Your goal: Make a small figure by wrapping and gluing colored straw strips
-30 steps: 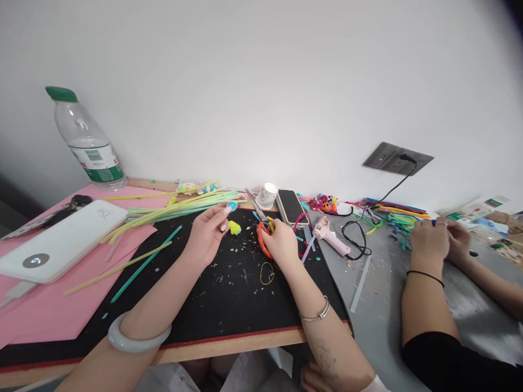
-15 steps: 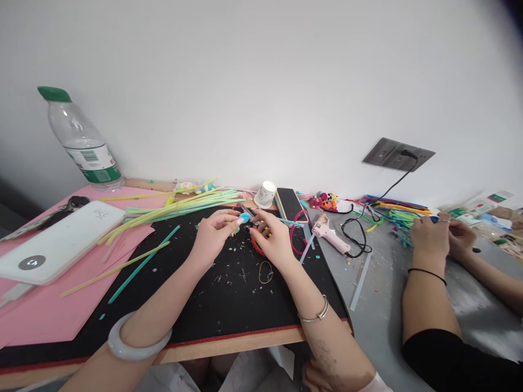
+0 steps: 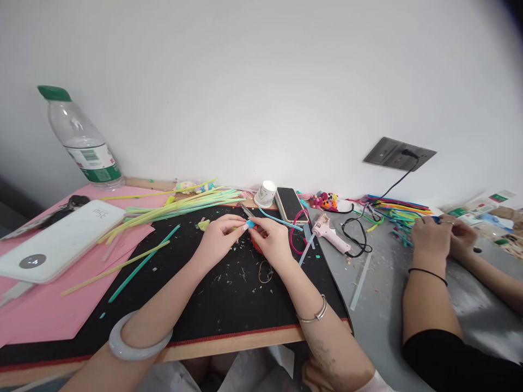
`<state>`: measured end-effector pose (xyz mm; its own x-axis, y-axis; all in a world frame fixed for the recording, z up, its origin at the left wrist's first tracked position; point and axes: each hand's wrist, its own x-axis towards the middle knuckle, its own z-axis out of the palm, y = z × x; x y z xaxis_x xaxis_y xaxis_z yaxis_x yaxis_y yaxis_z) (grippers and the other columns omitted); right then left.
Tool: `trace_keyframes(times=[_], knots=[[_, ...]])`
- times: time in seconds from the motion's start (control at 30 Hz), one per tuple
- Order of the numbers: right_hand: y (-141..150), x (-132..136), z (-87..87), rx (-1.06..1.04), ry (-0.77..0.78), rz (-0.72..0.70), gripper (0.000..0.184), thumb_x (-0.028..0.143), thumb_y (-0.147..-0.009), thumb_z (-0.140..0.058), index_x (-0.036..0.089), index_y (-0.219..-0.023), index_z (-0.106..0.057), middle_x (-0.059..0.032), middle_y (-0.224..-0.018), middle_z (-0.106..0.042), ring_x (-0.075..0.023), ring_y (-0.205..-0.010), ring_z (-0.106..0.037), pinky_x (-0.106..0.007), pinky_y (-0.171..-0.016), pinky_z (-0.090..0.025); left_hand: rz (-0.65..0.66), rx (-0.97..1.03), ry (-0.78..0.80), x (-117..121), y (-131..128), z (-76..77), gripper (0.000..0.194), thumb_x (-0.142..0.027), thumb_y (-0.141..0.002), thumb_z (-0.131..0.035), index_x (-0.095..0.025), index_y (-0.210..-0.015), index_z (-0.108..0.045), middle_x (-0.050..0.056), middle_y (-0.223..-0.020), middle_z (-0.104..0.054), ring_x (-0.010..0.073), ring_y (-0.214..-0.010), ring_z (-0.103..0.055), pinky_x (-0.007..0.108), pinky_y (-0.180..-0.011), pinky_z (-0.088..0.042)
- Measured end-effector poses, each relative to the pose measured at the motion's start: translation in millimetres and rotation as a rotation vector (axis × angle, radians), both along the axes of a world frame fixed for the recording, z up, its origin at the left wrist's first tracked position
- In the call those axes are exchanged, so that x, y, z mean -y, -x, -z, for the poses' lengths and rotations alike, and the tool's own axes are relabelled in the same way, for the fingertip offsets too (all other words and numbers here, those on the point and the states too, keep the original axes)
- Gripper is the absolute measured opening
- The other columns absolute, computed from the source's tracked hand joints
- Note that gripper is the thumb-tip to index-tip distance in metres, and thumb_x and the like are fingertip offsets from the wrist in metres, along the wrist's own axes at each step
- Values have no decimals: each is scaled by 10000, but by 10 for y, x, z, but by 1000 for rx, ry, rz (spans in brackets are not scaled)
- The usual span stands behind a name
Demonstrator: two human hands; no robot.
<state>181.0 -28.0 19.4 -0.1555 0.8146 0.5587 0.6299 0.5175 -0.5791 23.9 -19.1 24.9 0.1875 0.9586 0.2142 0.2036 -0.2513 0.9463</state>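
My left hand (image 3: 218, 238) and my right hand (image 3: 273, 241) meet over the black mat (image 3: 212, 305), fingers pinched together. Between the fingertips is a small blue piece (image 3: 250, 223), which the left hand pinches. The right hand grips orange-handled scissors (image 3: 256, 244), whose grey blades (image 3: 246, 210) point up and left toward the blue piece. A small yellow-green scrap (image 3: 203, 224) lies on the mat left of my left hand. A yellow rubber band (image 3: 266, 271) lies just below my right hand.
A bundle of yellow-green sticks (image 3: 180, 206), a white power bank (image 3: 53, 239) on pink paper (image 3: 61, 305), a bottle (image 3: 84, 141), a paper cup (image 3: 265, 194), a phone (image 3: 290, 204) and a pink glue gun (image 3: 333, 233) lie around. Another person's hands (image 3: 439, 239) work at right beside coloured sticks (image 3: 394, 211).
My hands have come together; the left hand moved right with the blue piece and the scissors' blades now meet it. The yellow scrap now lies on the mat at left.
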Motion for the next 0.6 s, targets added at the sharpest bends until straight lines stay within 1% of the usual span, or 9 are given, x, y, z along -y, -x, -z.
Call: trace_keyframes(times=[0.07,0.13,0.2,0.27,0.33,0.4,0.43,0.53,0.6], knots=[[-2,-7,14,-21,21,27,224,234,-800,-560,165,-978,-677,-55,-793,-681,-132,-615,-590,-240,-609,-490,25,-17,-11,10,6,-15,272,-406,-767,-565,-180,-816,-708,76,-1025,-632,101,-543,-524,263,-527,-455],[-12,-19,25,-54,44,62,217,246,-792,-564,166,-956,-682,-45,-760,-675,-127,-593,-579,-233,-589,-489,-1,-37,-36,13,32,-31,312,-429,-798,-518,-177,-859,-692,75,-1039,-628,101,-543,-526,264,-545,-458],[-28,-34,29,-83,57,106,206,248,-777,-574,166,-929,-686,-37,-736,-671,-124,-576,-573,-231,-580,-491,-130,-83,-93,-6,80,-29,335,-434,-826,-473,-180,-921,-669,69,-1039,-624,105,-556,-529,270,-583,-461],[-43,-44,23,-98,58,147,195,244,-764,-581,169,-907,-690,-31,-722,-670,-122,-561,-567,-232,-575,-492,-332,-181,-169,-52,136,0,329,-414,-834,-460,-182,-978,-644,66,-1035,-619,119,-592,-527,289,-659,-465],[-50,-47,9,-100,54,169,188,243,-757,-582,175,-892,-694,-28,-712,-669,-121,-549,-560,-233,-571,-492,-404,-322,-190,-109,177,52,360,-409,-822,-472,-179,-1063,-609,79,-1052,-601,134,-604,-523,322,-709,-461],[-46,-46,-5,-95,53,179,187,240,-751,-582,179,-885,-697,-26,-702,-669,-121,-540,-554,-235,-567,-491,-385,-449,-177,-156,191,111,427,-424,-797,-502,-180,-1141,-568,102,-1101,-570,179,-716,-559,348,-768,-451],[-43,-45,-10,-92,54,181,188,237,-747,-583,180,-884,-698,-26,-701,-671,-122,-539,-555,-236,-566,-491,-358,-494,-169,-172,189,137,446,-436,-778,-522,-184,-1143,-569,105,-1110,-561,204,-784,-569,358,-799,-442],[-40,-47,-9,-84,63,179,199,231,-739,-587,181,-894,-702,-31,-714,-679,-126,-544,-566,-239,-569,-493,-183,-564,-165,-191,174,193,443,-454,-735,-575,-224,-1113,-586,80,-1147,-542,238,-912,-567,388,-881,-402],[-48,-53,3,-81,70,176,206,234,-740,-587,182,-903,-703,-35,-726,-684,-129,-550,-574,-242,-573,-495,-82,-586,-178,-193,175,211,378,-421,-716,-606,-252,-1055,-607,51,-1172,-542,240,-944,-567,423,-943,-346]])
